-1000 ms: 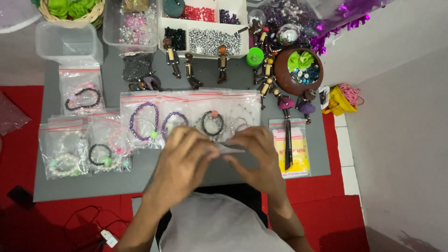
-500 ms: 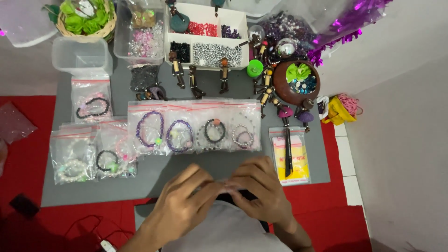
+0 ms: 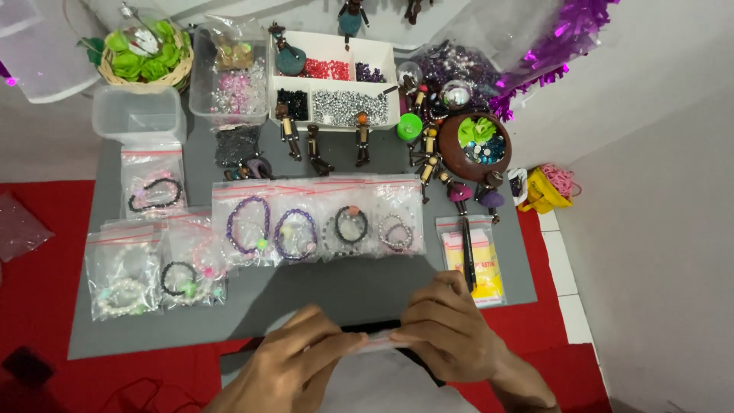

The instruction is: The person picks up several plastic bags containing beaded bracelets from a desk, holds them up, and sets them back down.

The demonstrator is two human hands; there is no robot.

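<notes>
At the bench's near edge, both hands met over a small clear bag (image 3: pixel 376 342), its sealed strip running left to right between them. The left hand (image 3: pixel 294 363) pinched the strip's left end with fingers pressed together, while the right hand (image 3: pixel 447 333) pinched the right end, knuckles curled over it. The bag lay directly under the fingertips, close against the person's body, its long axis level with the bench's front edge; neither hand was plainly nearer, each holding its own end. What the bag held could not be made out.

Beyond the hands, on the grey bench (image 3: pixel 306 294), a row of bagged bracelets (image 3: pixel 317 222) lay across the middle, with more bagged bracelets (image 3: pixel 153 264) toward the left edge. A yellow packet (image 3: pixel 474 256) with a dark tool on it sat just beyond the right hand, near the right edge. Along the far edge stood a white bead tray (image 3: pixel 336 76), a clear tub (image 3: pixel 138 115), a basket of green pieces (image 3: pixel 145 57) and a brown bowl (image 3: pixel 478 145).
</notes>
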